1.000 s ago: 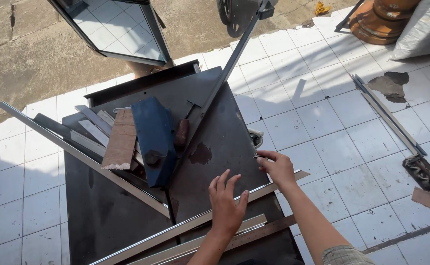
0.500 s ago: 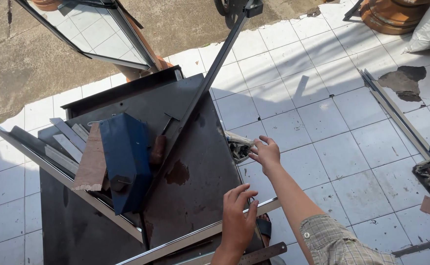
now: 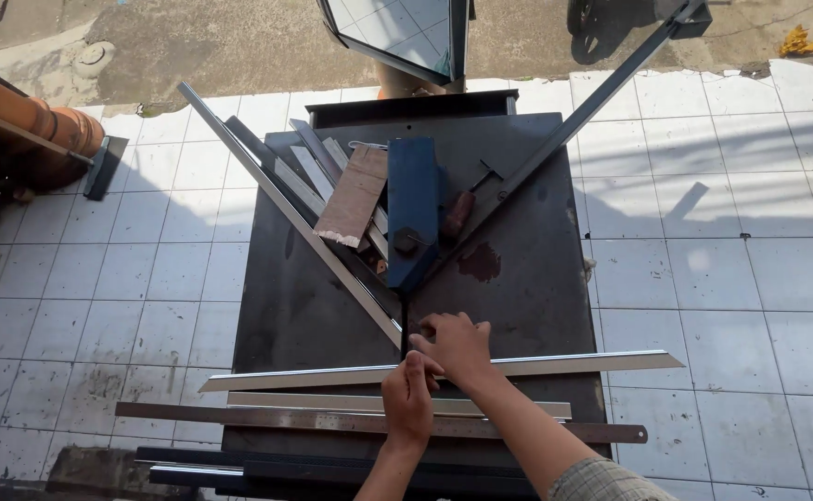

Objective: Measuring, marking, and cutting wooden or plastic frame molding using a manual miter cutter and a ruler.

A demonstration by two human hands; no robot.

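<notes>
A long aluminium strip (image 3: 564, 364) lies crosswise on the near part of a dark metal table (image 3: 536, 306). My right hand (image 3: 459, 348) presses down on its middle with bent fingers, close to the lower tip of a diagonal aluminium profile (image 3: 286, 213). My left hand (image 3: 410, 399) is curled just beside it, pinching the strip's near edge. What else it may hold is hidden. A shorter strip (image 3: 314, 401) and a long steel ruler (image 3: 239, 415) lie parallel, nearer to me.
A blue metal block (image 3: 413, 209), a wooden board piece (image 3: 355, 195) and a wooden-handled tool (image 3: 458, 215) sit at the table's far middle. A dark bar (image 3: 592, 102) slants up to the right. A framed glass panel (image 3: 406, 32) stands beyond, with white floor tiles (image 3: 703, 278) around.
My right hand has come back from the table's right edge to the strip's middle. My left hand has curled up beside it. The view has swung round to face the table squarely.
</notes>
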